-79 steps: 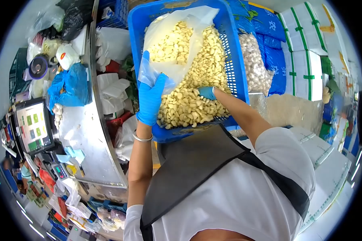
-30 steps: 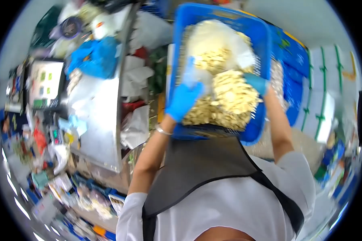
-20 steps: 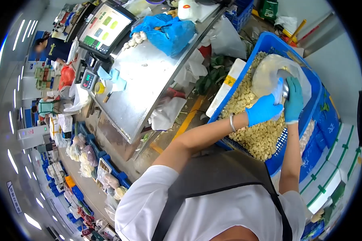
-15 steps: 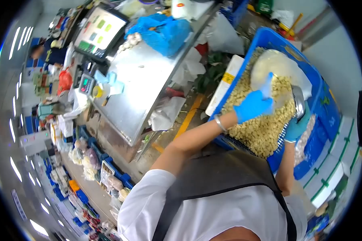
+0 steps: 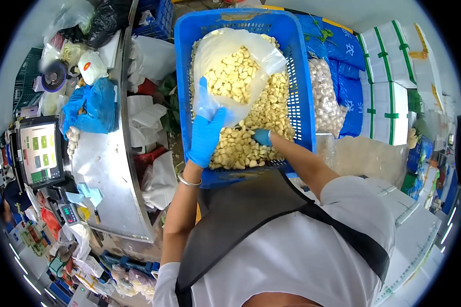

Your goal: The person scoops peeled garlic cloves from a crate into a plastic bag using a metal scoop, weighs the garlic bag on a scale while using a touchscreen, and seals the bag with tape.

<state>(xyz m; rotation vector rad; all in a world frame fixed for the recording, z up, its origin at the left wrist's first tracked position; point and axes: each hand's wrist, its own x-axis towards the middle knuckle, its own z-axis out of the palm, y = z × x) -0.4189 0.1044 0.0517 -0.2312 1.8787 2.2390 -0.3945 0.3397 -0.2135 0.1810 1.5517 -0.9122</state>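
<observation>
Pale peeled cloves (image 5: 276,105) fill much of a blue crate (image 5: 308,97). On top of them lies a clear plastic bag (image 5: 276,60), its mouth open and cloves inside. My left hand (image 5: 207,134), in a blue glove, pinches the near edge of the bag between thumb and fingers. My right hand (image 5: 263,137), in a teal glove, is pushed into the loose cloves near the crate's front right; its fingers are buried, and whatever it holds is hidden.
Left of the crate is a metal table (image 5: 105,179) with a screen (image 5: 40,153), a scale (image 5: 68,214) and a blue bag (image 5: 95,105). Right of it stand a sack of bulbs (image 5: 323,97), blue packages (image 5: 351,97) and white boxes (image 5: 381,110) with green straps.
My right hand has gone down into the cloves; the metal scoop it held is out of sight. The bag shows many cloves inside. The view has turned, bringing the crate upright.
</observation>
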